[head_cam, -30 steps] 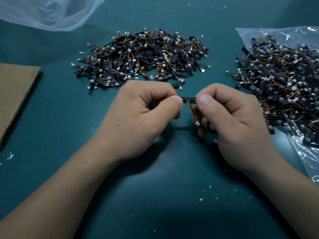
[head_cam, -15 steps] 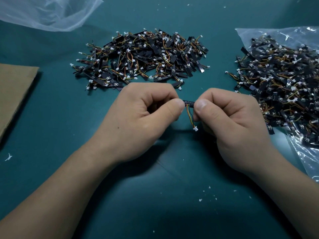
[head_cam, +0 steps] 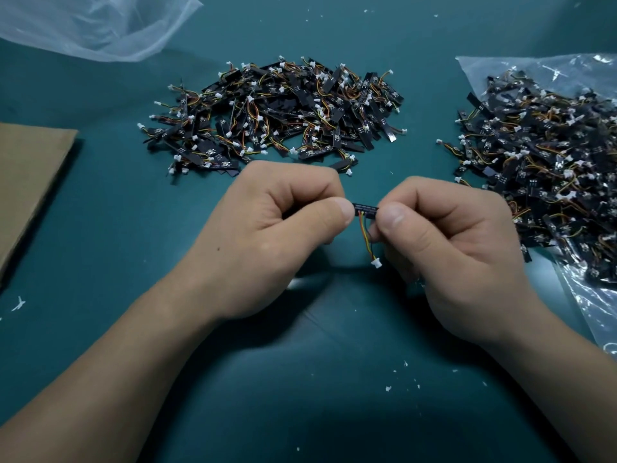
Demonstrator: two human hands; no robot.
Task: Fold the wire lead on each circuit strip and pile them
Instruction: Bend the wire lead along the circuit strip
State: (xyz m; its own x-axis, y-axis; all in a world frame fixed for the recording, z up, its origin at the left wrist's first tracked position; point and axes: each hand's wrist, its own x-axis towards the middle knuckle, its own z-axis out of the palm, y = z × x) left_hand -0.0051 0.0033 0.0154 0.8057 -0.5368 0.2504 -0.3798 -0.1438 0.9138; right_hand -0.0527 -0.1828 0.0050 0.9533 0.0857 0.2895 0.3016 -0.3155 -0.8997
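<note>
A short black circuit strip is held level above the teal table between both hands. My left hand pinches its left end with thumb and curled fingers. My right hand pinches its right end the same way. The strip's wire lead, red, yellow and green strands, hangs straight down and ends in a small white connector. A pile of strips lies on the table beyond my hands. Another heap of strips lies on a clear plastic bag at the right.
A clear plastic bag under the right heap reaches toward the near right edge. Another crumpled clear bag lies at the far left. A brown cardboard sheet sits at the left edge. White scraps dot the teal table.
The strip between my hands has shifted slightly and its wire lead now hangs straighter and lower, the white connector dropping toward the table. Both hands keep their pinch.
</note>
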